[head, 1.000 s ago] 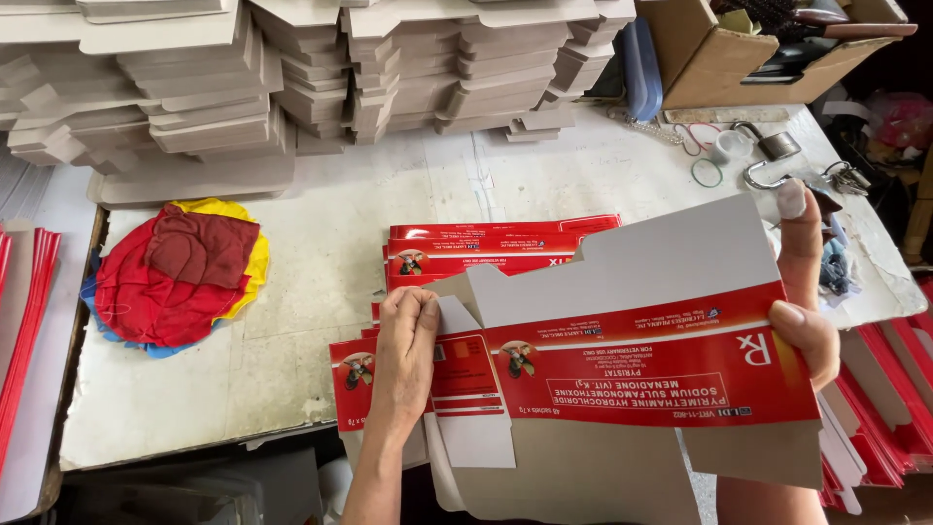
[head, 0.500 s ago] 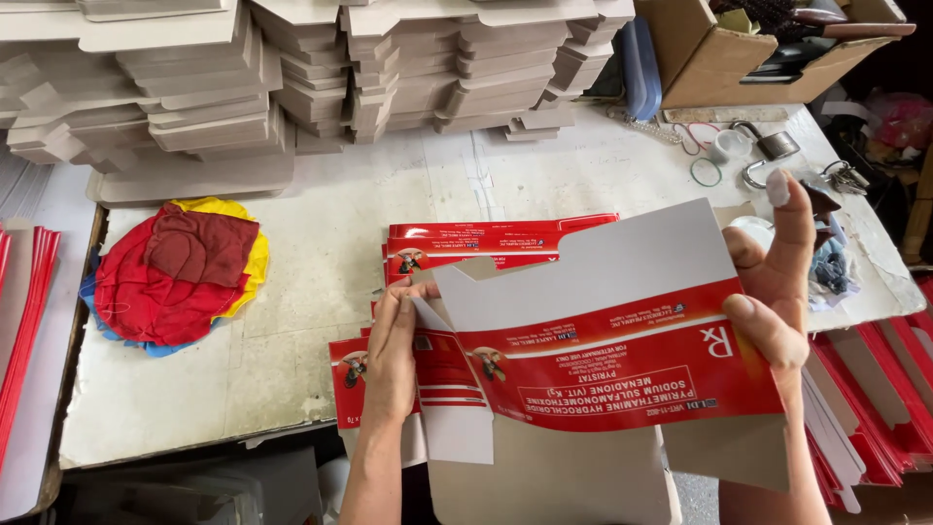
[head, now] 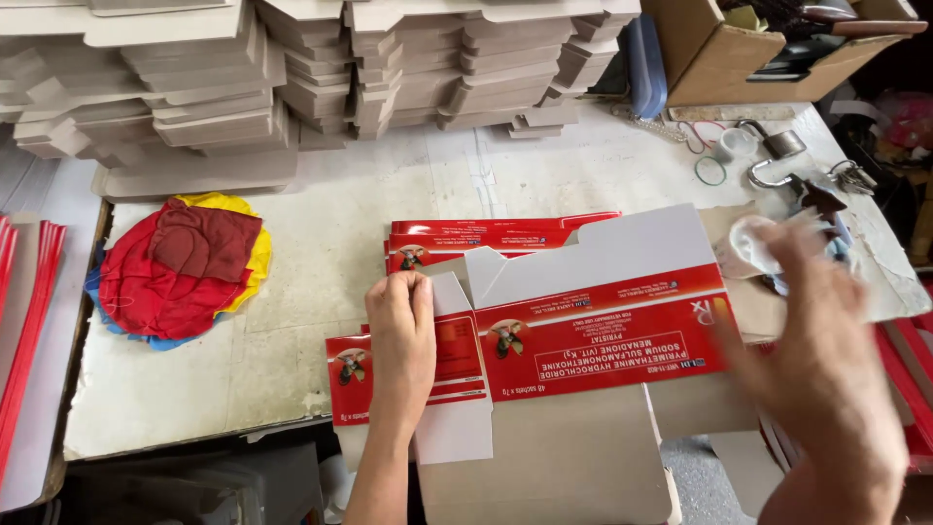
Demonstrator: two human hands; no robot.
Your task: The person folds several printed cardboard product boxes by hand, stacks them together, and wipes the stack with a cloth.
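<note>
Carton blank (head: 593, 335), red and white and unfolded flat, is lying printed side up at the near edge of the worktable (head: 321, 243), partly overhanging toward the person. Only the head view is showing this.

Just left of the blank, the left hand (head: 400, 335) is pressing down with fingers curled, pinching the blank's white side flap against the panel beneath it. Right of the blank, the right hand (head: 826, 340) is blurring with motion; it is looking spread and lifted off the card, but whether it is touching anything I cannot tell.

Behind the blank, a stack of red cartons (head: 486, 238) is lying flat, touching its far edge. Well left of the blank, a red and yellow cloth pad (head: 180, 267) is resting on the table. Far behind the blank, piles of grey card blanks (head: 292, 87) are standing in rows. Right of and behind the blank, a padlock with keys (head: 787, 165) and rubber bands (head: 709, 170) are lying near an open brown box (head: 748, 58).

As a judgement: with one hand alone holding it, the blank could be pivoting or sliding off the table edge, and a crooked crease could be forming at the flap. The left forearm is reaching up from below, wrist straight, palm down.
</note>
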